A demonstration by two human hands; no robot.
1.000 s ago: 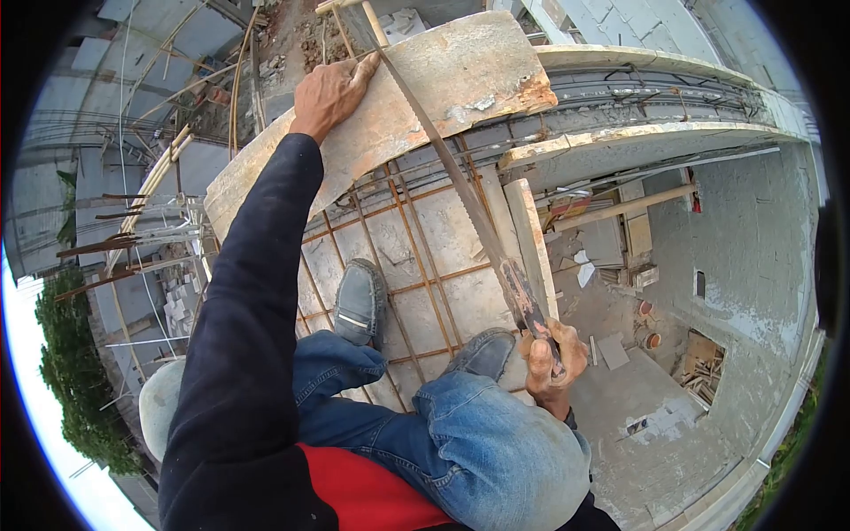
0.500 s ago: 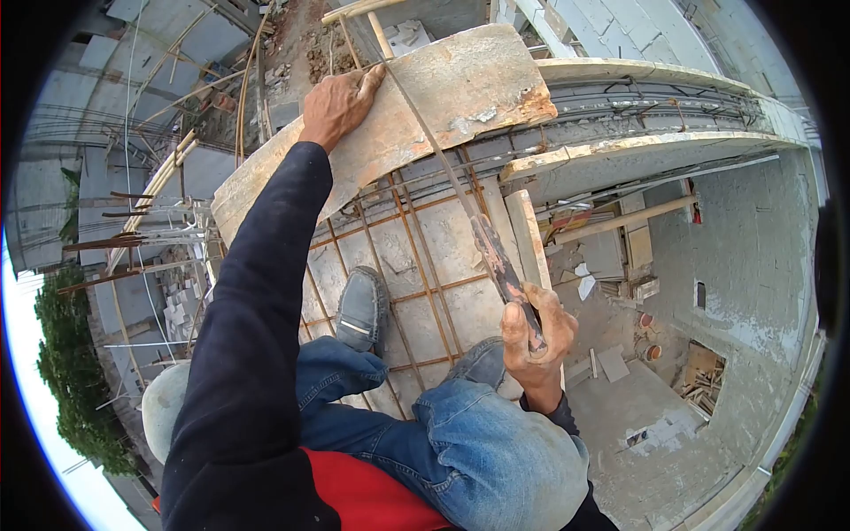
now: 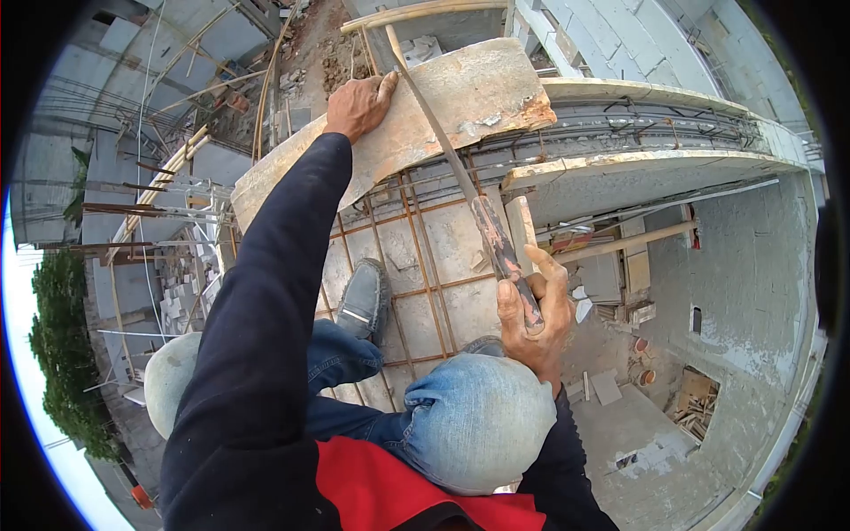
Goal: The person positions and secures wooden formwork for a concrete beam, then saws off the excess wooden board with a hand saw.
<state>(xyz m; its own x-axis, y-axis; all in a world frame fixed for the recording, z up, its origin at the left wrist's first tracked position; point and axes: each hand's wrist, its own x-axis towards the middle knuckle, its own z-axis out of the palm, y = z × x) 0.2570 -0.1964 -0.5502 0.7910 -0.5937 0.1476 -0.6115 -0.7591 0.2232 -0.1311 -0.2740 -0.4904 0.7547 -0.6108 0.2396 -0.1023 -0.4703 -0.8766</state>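
A long worn board (image 3: pixel 469 88) lies tilted across the rebar at the top centre. My left hand (image 3: pixel 359 108) presses on its upper edge, fingers curled over that edge. In my right hand (image 3: pixel 538 310) is the dark, paint-flecked handle of a saw (image 3: pixel 443 142). The narrow blade runs up and left across the board, and its tip reaches the upper edge just right of my left hand. The index finger of my right hand is raised off the handle.
Rusty rebar (image 3: pixel 425 243) crosses the floor around my shoe (image 3: pixel 361 296). Curved formwork edges (image 3: pixel 637 161) extend to the right, above a lower floor with wood scraps and a pole (image 3: pixel 624 237). Bars and poles stick out at the left.
My right hand and the saw have moved slightly down, and the index finger has lifted. In the view, my left hand and the board's left end sit slightly further right and lower.
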